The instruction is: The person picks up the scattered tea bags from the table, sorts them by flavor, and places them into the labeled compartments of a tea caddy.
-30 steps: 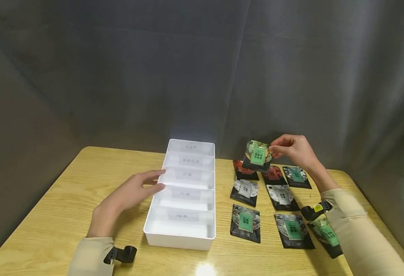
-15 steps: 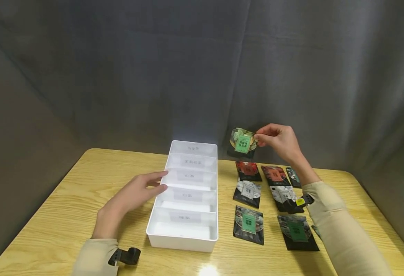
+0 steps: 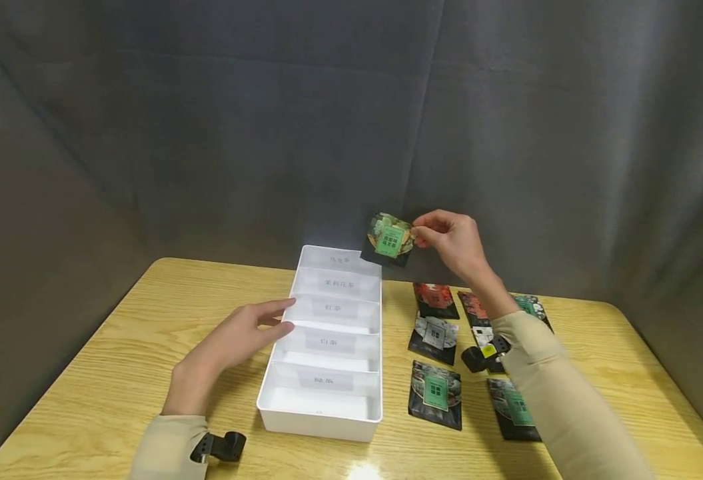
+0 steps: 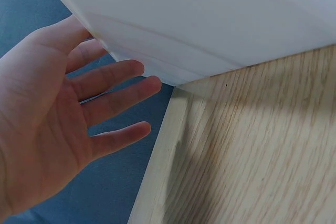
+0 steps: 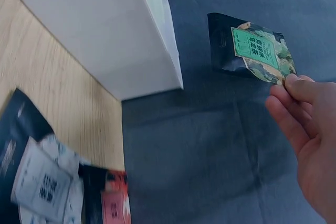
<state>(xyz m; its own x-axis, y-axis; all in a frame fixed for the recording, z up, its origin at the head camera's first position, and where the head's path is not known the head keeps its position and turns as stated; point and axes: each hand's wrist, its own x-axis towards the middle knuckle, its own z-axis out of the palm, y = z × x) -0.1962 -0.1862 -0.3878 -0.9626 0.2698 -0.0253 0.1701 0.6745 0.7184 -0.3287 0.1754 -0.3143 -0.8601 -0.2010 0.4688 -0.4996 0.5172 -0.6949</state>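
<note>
My right hand point(image 3: 456, 245) pinches a tea sachet point(image 3: 389, 240) by its edge, between thumb and fingertips. The sachet is black with a green label; it hangs above the far right corner of a white box point(image 3: 321, 427). In the right wrist view the same sachet point(image 5: 257, 51) is held by one corner, apart from the box. My left hand point(image 3: 234, 343) touches the left rim of the box with thumb and a finger. Its fingers are spread and fairly straight in the left wrist view, beside the box wall point(image 4: 210, 19). Dividers split the box into several labelled compartments.
Several more sachets lie right of the box on the wooden table point(image 3: 117, 347): red-labelled point(image 3: 436, 300), white-labelled point(image 3: 434, 339) and green-labelled point(image 3: 436, 395). My right forearm covers some of them. A dark curtain point(image 3: 255, 133) hangs behind the table's far edge.
My right hand has carried the sachet leftward and slightly up, from above the other sachets to the box's far right corner. The left hand has stayed at the box rim.
</note>
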